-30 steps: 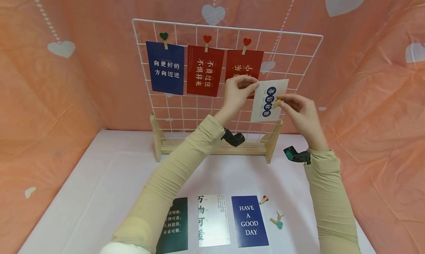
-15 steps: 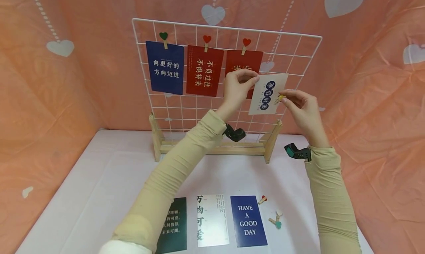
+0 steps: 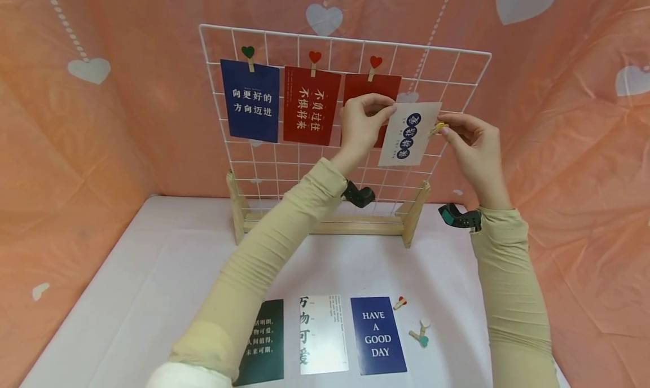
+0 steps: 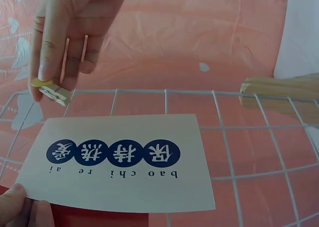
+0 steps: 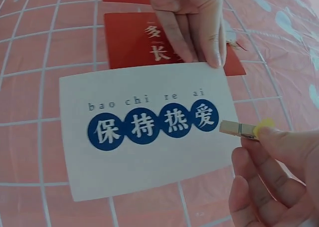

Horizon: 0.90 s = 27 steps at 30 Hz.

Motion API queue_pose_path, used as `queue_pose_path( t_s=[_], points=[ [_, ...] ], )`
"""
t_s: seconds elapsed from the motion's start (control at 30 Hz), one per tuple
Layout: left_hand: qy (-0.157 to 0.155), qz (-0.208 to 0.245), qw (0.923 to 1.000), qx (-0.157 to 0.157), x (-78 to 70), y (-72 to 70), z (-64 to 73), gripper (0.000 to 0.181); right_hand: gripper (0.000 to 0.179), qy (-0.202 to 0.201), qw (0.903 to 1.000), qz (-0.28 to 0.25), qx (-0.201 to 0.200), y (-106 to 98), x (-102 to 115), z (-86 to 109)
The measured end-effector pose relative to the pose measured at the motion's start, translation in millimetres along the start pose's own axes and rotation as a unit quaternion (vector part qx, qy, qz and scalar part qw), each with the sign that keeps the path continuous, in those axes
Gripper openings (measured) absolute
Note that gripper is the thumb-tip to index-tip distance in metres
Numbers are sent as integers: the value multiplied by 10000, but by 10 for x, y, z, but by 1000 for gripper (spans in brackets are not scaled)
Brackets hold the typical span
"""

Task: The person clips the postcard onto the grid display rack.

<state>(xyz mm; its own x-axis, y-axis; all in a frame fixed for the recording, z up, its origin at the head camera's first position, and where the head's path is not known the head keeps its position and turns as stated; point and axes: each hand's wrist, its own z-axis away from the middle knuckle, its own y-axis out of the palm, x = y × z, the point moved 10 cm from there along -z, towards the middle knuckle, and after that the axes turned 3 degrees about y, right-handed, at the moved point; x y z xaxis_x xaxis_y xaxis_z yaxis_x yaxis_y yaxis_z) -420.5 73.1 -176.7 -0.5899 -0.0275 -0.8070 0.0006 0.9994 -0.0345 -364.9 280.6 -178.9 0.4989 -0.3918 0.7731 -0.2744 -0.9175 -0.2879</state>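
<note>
My left hand (image 3: pixel 361 123) pinches a white card (image 3: pixel 422 142) by its upper left corner, in front of the white wire grid (image 3: pixel 284 176). Four blue circles with characters run along the card, which stands sideways in the head view. Between thumb and finger my right hand (image 3: pixel 474 151) pinches a small wooden clothespin (image 5: pixel 238 129) with a yellow top, beside the card's right edge. Left of the card, a blue card (image 3: pixel 251 101) and a red card (image 3: pixel 311 107) hang from heart clothespins. Another red card (image 3: pixel 383 86) hangs behind my left hand, partly hidden.
On the table (image 3: pixel 167 264) lie a dark green card (image 3: pixel 269 343), partly under the left sleeve, a white card with green characters (image 3: pixel 325 337) and a blue card (image 3: pixel 378 337). Loose heart clothespins (image 3: pixel 420 336) lie right of them. Wooden feet (image 3: pixel 416 213) hold the grid up.
Both hands have risen, lifting the white card higher in front of the grid. The right hand with the yellow-topped clothespin has also shifted right, from over the card to its edge.
</note>
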Motion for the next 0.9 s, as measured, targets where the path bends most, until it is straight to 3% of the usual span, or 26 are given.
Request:
queue_pose_path(
  t_s=[0.27,0.6,0.9],
  points=[
    [113,-140,9998,-70,-47,28,-60,15,21,-179,9989,-250,-365,-75,144,-137],
    [197,-415,9989,-102,-143,70,-120,16,19,-364,9976,-146,-567,-31,428,-176],
    [350,-579,9976,-129,-226,134,-145,15,18,-507,9953,-264,-778,-63,470,-249]
  ],
)
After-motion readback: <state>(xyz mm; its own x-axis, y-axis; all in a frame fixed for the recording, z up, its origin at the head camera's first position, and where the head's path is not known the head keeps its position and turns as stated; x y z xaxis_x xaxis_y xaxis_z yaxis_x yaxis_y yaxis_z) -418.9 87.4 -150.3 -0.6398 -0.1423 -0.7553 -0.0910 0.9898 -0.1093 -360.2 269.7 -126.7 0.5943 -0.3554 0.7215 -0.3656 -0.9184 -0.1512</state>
